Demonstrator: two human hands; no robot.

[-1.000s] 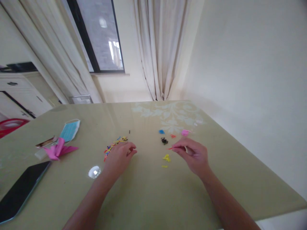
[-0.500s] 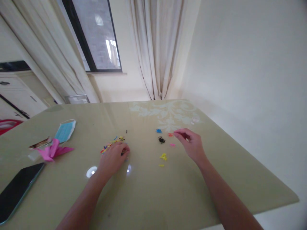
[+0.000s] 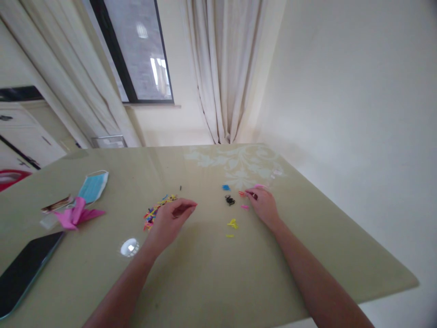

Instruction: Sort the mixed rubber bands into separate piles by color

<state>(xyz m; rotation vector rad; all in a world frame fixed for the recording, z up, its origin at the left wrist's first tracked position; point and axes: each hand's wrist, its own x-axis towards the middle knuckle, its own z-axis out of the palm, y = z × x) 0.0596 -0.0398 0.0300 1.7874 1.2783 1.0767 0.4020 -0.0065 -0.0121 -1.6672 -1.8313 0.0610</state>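
A mixed heap of small coloured rubber bands lies on the olive table. My left hand hovers just right of that heap, fingers curled in a pinch; what it holds is too small to see. Sorted little groups lie to the right: blue bands, black bands, yellow bands, a pink band and red bands. My right hand rests by the red bands, fingertips pinched together at them.
At the left lie a blue face mask, a folded pink paper shape, a dark phone and a small card. A tiny dark speck sits mid-table. Curtains, a window and a wall stand behind.
My right hand carried a red band from near the yellow group up to the red group. My left hand lifted from the mixed heap and shifted slightly right.
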